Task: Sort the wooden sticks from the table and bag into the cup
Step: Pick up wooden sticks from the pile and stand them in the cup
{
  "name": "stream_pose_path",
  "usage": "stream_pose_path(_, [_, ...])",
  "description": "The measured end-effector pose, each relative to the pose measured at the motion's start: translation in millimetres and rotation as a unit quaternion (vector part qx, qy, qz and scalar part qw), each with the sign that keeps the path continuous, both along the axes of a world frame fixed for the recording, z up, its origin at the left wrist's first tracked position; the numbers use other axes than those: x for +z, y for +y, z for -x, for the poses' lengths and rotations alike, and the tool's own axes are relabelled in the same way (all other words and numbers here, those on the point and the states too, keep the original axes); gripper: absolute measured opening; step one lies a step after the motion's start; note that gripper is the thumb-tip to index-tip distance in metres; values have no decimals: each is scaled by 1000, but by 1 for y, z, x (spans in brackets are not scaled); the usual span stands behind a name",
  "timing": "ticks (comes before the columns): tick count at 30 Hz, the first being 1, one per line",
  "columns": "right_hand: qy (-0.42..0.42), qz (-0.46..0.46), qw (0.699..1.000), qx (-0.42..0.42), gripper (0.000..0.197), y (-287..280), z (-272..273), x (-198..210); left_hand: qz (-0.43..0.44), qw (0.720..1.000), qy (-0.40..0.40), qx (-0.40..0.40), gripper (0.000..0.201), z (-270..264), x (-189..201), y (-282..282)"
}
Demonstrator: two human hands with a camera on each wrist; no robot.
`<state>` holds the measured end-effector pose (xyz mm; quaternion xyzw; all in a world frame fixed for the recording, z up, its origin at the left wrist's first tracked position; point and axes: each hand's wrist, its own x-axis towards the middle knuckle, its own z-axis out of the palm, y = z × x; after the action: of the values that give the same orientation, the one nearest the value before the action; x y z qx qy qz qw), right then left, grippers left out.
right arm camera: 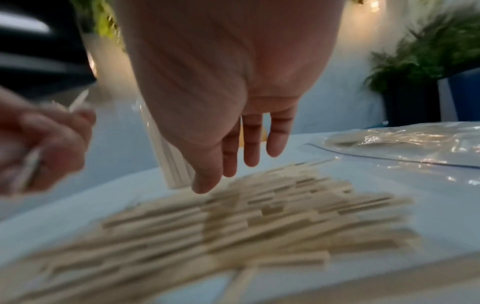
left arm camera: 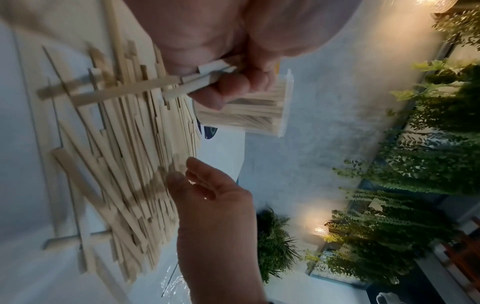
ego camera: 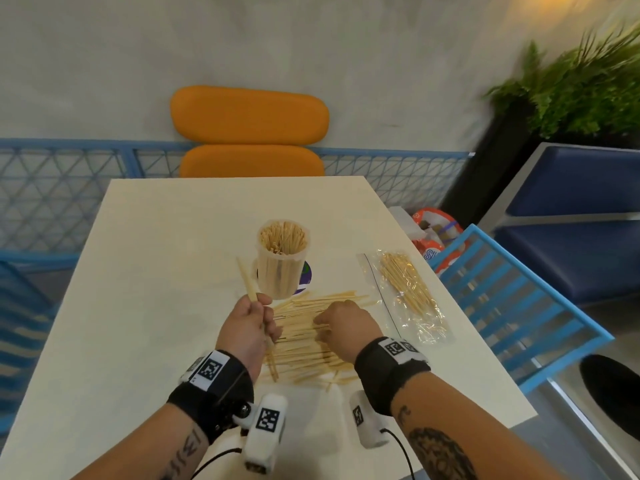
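A clear plastic cup (ego camera: 282,261) packed with upright wooden sticks stands mid-table. In front of it lies a spread pile of flat wooden sticks (ego camera: 308,337). My left hand (ego camera: 247,323) grips a small bundle of sticks (ego camera: 247,280) that juts up toward the cup; the left wrist view shows the fingers (left arm camera: 226,90) curled round them. My right hand (ego camera: 341,325) hovers over the pile with straight fingers (right arm camera: 249,148) pointing down, fingertips at the sticks (right arm camera: 259,216). A clear bag (ego camera: 408,292) of thinner sticks lies to the right.
The white table (ego camera: 156,237) ends close behind the cup and just right of the bag. An orange chair (ego camera: 249,133) stands at the far side, a blue chair (ego camera: 519,299) at the right. A round dark coaster (ego camera: 306,275) peeks from under the cup.
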<state>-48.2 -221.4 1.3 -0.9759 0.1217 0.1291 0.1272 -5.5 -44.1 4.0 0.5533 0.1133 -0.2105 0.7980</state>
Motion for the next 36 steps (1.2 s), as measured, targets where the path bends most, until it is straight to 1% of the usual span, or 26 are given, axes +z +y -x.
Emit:
stream_pose_path(2, [12,59,997,45,19,4,-6,-7,-2,1000,-6,-4,29,0,-2,2])
stream_pose_path(6, [17,99,993,69,27,3,-7,-19,10,1000,3,5,27,0,-2,7])
stream_pose_path(9, [9,96,993,67,27,2,-5,-18,4,1000,-3,8,23,-1,-2,9])
stream_pose_path(12, [-15,65,997,35,24,-1,-3,-7,1,1000,-15,12,23,0,0,10])
stream_pose_path(14, [-39,7,999,-15,23,-4,-1,3,-9,1000,-22,9,25,0,-1,8])
stream_pose_path(16, [-85,-95,988,-85,19,-6,3,14,-26,999,-27,0,26,0,-2,1])
stream_pose_path(19, [-150,-238,946,-159,16,-5,10,31,-27,999,-22,-29,26,4,1,-14])
stream_pose_path(22, [-166,-359,899,-189,13,3,16,44,-14,997,-23,-78,26,14,10,-30])
stream_pose_path(25, [-168,-418,872,-189,13,11,18,43,3,994,-40,-106,26,22,20,-42])
stream_pose_path(27, [-183,-430,861,-200,18,13,19,38,22,993,-24,-110,26,24,22,-46])
stream_pose_path(28, [-193,-421,862,-204,20,13,19,37,37,992,-11,-116,26,23,22,-48])
stream_pose_path(30, [-202,-393,876,-193,20,12,21,37,48,991,4,-127,24,22,21,-48])
stream_pose_path(32, [-191,-375,891,-172,14,13,25,42,25,989,-4,-145,22,20,20,-46])
stream_pose_path(34, [-181,-351,904,-165,15,13,27,49,-3,988,-16,-156,22,18,20,-44])
stream_pose_path(36, [-220,-298,912,-178,21,11,24,57,-38,985,-29,-165,23,17,22,-41])
